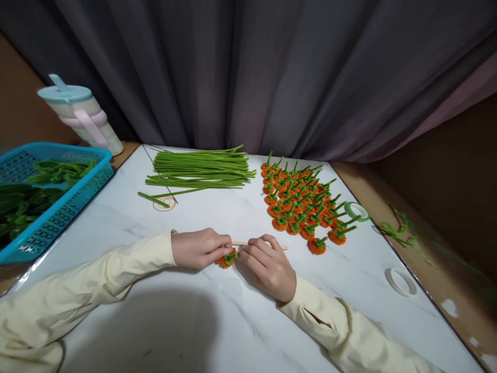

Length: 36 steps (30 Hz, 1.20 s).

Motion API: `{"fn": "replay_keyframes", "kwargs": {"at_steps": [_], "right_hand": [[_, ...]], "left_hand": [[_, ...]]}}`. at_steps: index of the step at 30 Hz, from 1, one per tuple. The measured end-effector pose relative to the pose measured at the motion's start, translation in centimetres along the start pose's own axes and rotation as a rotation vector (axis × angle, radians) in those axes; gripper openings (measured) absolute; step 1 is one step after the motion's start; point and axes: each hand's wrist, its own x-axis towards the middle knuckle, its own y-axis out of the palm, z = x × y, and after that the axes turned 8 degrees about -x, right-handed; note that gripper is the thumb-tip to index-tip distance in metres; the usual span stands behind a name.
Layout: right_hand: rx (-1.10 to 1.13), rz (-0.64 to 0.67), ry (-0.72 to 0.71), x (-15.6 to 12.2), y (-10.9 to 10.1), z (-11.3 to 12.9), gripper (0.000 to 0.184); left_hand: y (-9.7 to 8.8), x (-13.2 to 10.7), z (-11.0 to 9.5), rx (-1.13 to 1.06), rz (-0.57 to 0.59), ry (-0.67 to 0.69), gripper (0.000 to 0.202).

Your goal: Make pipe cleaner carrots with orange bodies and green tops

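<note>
A small orange fuzzy piece with a green top (pixel 227 259), like a pipe-cleaner persimmon, lies between my two hands just above the white tabletop. My left hand (pixel 202 248) is closed, its thumb and forefinger pinching the piece from the left. From the right, my right hand (pixel 267 267) has its fingers bent together, the tips at the green top; what lies under them is partly hidden. A thin wooden stick (pixel 239 243) runs behind the right fingers and shows again beyond them. Whether the right hand touches this stick, I cannot tell.
Green pipe cleaners (pixel 202 168) lie in a bundle at the back. Several finished orange pieces (pixel 298 202) stand at right, beside green tape (pixel 357 211) and a white tape roll (pixel 401 282). At left are a blue basket (pixel 58 212) of green leaves and a tumbler (pixel 83 116).
</note>
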Motion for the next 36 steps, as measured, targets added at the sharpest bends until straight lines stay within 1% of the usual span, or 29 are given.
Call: {"fn": "replay_keyframes", "kwargs": {"at_steps": [7,11,14,16,18,22,24,26,28,30,33,34,36], "right_hand": [[-0.016,-0.016,-0.007,-0.1,0.1,0.3,0.021],[0.010,-0.038,0.036,-0.3,0.3,0.3,0.022],[0.051,-0.037,0.081,-0.5,0.5,0.2,0.022],[0.075,-0.023,0.112,-0.7,0.6,0.1,0.023],[0.088,-0.004,0.150,-0.8,0.7,0.1,0.024],[0.076,-0.053,0.242,-0.5,0.3,0.0,0.019],[0.036,-0.089,0.312,-0.1,0.0,-0.2,0.029],[0.010,-0.080,0.414,0.2,-0.5,-0.7,0.040],[0.031,0.001,0.511,0.4,-0.9,-1.2,0.042],[0.069,0.162,0.553,0.5,-1.3,-1.7,0.030],[0.074,0.401,0.491,1.0,-1.7,-2.0,0.005],[0.069,0.454,0.454,1.2,-1.9,-1.9,0.004],[0.074,0.524,0.388,1.7,-2.3,-1.6,0.011]], "left_hand": [[-0.3,0.0,-0.1,-0.025,-0.020,0.023,0.026],[-0.3,0.0,-0.3,-0.099,-0.021,-0.023,0.024],[0.3,0.0,-0.3,-0.154,-0.051,-0.059,0.023],[0.9,0.0,-0.2,-0.285,-0.065,-0.122,0.023],[1.7,0.0,0.0,-0.491,-0.069,-0.202,0.025],[2.5,0.1,0.8,-0.829,-0.057,-0.233,0.029],[2.4,0.3,1.4,-0.973,-0.023,-0.244,0.032],[2.0,0.4,2.0,-1.101,0.009,-0.240,0.033],[1.6,0.4,2.5,-1.185,0.027,-0.216,0.032],[1.4,0.5,2.8,-1.226,0.032,-0.201,0.031],[1.4,0.6,2.8,-1.237,0.010,-0.200,0.030],[1.5,0.6,2.8,-1.236,-0.004,-0.197,0.030],[1.6,0.7,2.7,-1.236,-0.049,-0.183,0.029]]}}
